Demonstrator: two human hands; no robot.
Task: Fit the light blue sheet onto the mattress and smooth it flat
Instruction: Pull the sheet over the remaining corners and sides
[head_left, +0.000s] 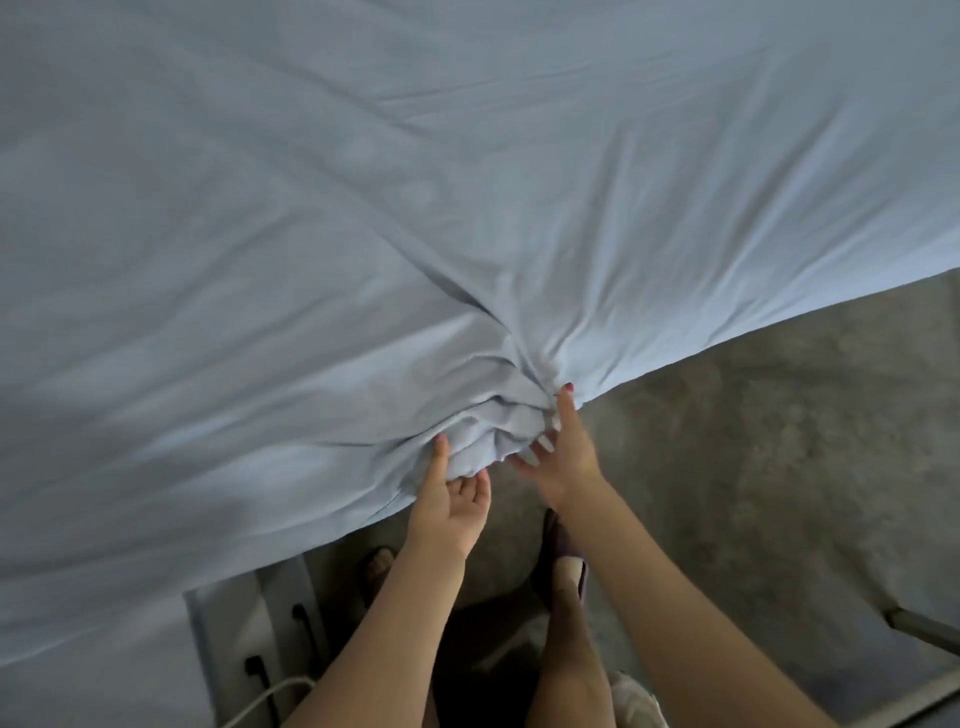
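Light blue sheet (363, 208), bunched corner apparently clutched in left hand (452, 499) and right hand (561, 457) grips.

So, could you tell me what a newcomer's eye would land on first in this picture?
First the sheet, light blue, filling most of the view. Then the bunch of gathered cloth at its near edge, creases fanning out from it, with the left hand and right hand on either side, fingers against the folds. Below and to the right lies the grey floor.
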